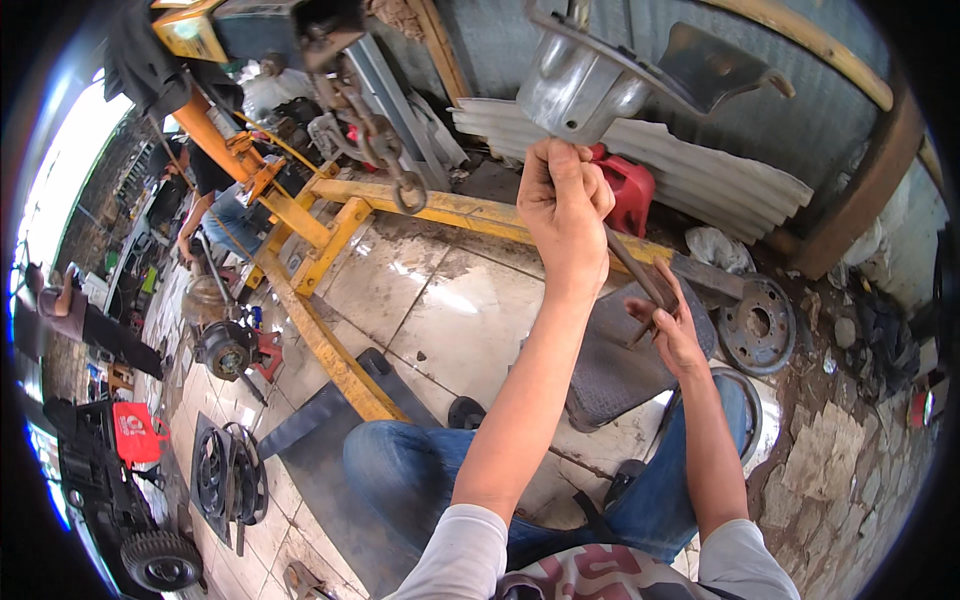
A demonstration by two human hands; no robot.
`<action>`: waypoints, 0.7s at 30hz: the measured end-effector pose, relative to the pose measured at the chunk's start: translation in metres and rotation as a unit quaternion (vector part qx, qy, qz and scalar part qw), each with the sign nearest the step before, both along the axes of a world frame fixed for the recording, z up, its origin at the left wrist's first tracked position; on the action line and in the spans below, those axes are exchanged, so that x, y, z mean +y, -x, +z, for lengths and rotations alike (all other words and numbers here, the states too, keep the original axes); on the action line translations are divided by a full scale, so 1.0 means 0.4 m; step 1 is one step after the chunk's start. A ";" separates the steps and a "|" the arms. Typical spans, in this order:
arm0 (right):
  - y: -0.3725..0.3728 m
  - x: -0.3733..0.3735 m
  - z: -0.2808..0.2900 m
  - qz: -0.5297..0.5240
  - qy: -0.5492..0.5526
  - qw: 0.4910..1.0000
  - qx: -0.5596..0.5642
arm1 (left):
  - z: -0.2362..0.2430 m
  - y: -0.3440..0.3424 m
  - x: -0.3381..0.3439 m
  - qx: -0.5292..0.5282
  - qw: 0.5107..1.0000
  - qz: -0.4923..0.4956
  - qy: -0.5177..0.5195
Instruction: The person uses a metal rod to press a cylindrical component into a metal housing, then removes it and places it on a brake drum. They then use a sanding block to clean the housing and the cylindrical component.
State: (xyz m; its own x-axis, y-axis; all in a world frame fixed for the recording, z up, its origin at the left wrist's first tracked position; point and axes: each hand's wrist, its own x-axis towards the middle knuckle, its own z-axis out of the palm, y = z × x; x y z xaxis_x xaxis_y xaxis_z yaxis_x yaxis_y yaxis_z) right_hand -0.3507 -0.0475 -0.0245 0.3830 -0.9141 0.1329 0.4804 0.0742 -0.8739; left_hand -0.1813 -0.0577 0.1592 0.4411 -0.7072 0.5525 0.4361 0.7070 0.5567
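My left hand [568, 200] is raised and closed just under a silver cup-shaped metal housing [575, 90] with a flat flange. A dark curved metal plate [712, 68] sticks out to the housing's right. From behind the left fist a metal rod [640, 268] slants down to the right, its upper end hidden by the fingers. Lower down, my right hand [676, 325] holds the rod's lower part between thumb and fingers. Beneath that hand stands a dark textured seat or stool [625, 370], between my knees.
A yellow hoist frame [450, 205] crosses the tiled floor, with a chain and hook [385, 150] hanging above it. A red jerrycan [628, 195] and corrugated sheet [700, 165] lie behind. A steel wheel rim [757, 325] is at right. People and an axle part [228, 350] are at left.
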 end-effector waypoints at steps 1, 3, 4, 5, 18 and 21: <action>-0.003 0.003 0.006 0.003 0.012 1.000 0.020 | -0.007 -0.016 0.000 0.011 1.000 -0.015 0.002; -0.017 0.007 0.021 0.009 0.026 0.998 0.058 | -0.019 -0.050 0.004 0.012 0.999 -0.030 0.007; -0.017 0.010 0.035 0.015 0.043 0.995 0.083 | -0.029 -0.066 0.008 0.008 0.999 -0.033 0.010; -0.019 0.013 0.046 0.021 0.061 0.992 0.108 | -0.039 -0.080 0.012 0.004 0.999 -0.036 0.012; -0.110 0.028 0.102 -0.129 0.209 0.923 0.297 | -0.088 -0.172 0.087 0.038 0.991 -0.124 -0.031; -0.123 0.016 0.075 -0.180 0.249 0.912 0.272 | -0.082 -0.170 0.094 0.022 0.990 -0.136 -0.015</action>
